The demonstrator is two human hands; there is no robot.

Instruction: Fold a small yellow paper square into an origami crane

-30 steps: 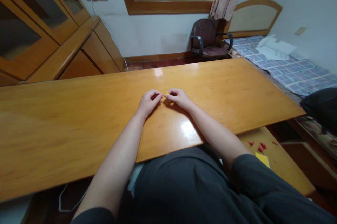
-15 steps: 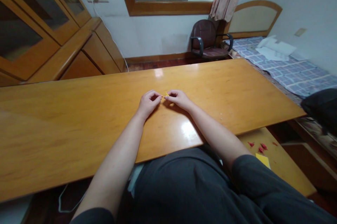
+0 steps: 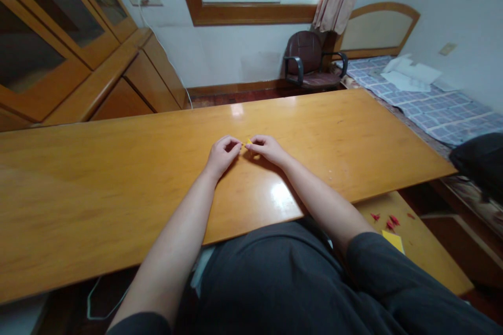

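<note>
Fingers (image 3: 254, 147) mostly hide yellow piece (image 3: 249, 141); shape unclear.

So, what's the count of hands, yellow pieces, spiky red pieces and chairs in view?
Hands: 2 (left hand, right hand)
Yellow pieces: 2 (small yellow piece, yellow sheet)
Spiky red pieces: 3
Chair: 1
Total: 8

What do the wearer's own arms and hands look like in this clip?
The left hand and right hand are bare, without gloves. The forearms are uncovered too, with no watch or bracelet visible. The sleeves are short, dark grey to black, and look plain. Fine details such as nails are too small to tell.
</note>
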